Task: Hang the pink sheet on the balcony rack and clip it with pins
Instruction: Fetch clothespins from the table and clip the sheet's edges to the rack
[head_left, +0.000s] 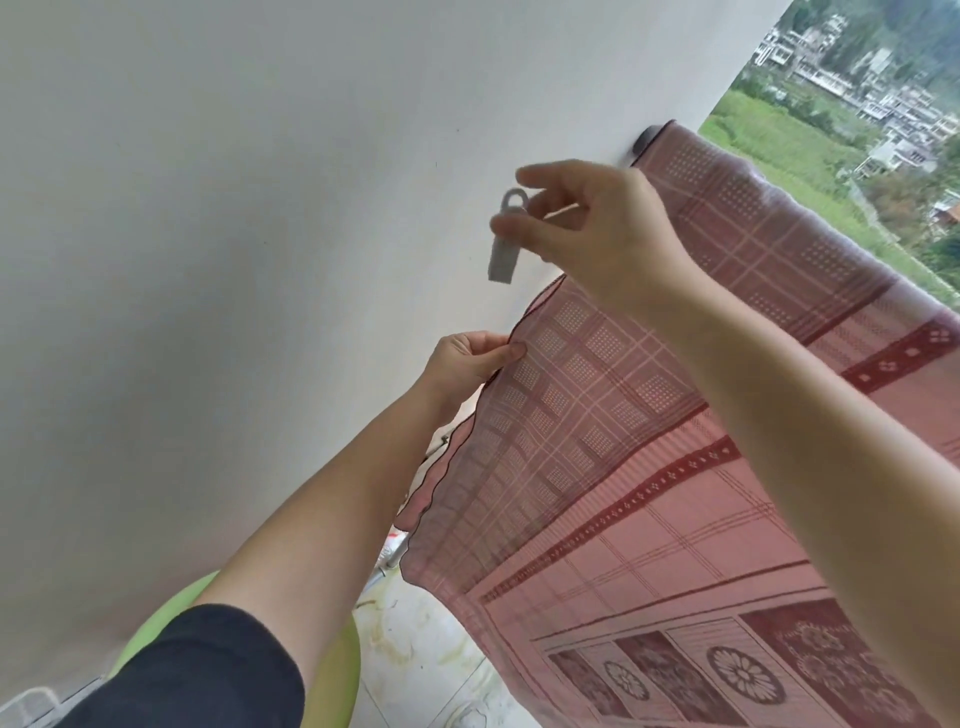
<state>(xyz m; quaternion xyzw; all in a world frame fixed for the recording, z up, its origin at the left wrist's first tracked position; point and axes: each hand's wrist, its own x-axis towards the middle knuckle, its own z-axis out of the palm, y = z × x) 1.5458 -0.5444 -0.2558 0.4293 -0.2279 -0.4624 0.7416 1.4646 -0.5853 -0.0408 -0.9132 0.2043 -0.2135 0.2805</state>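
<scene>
right hand fingers pinch grey pin, long axis down, rack end just up-right, rod seemingly under pink sheet; left hand pinches sheet edge.

The person's left arm wore a dark sleeve, close to black, of plain, matte, soft-looking cloth with a few shallow folds. Its hem ran as a rounded edge across the arm near the elbow, loose rather than tight. From that hem on, the forearm was bare down to the left hand. The right arm was bare along the whole length that showed, as far as the right hand. The left thumbnail looked short.
</scene>
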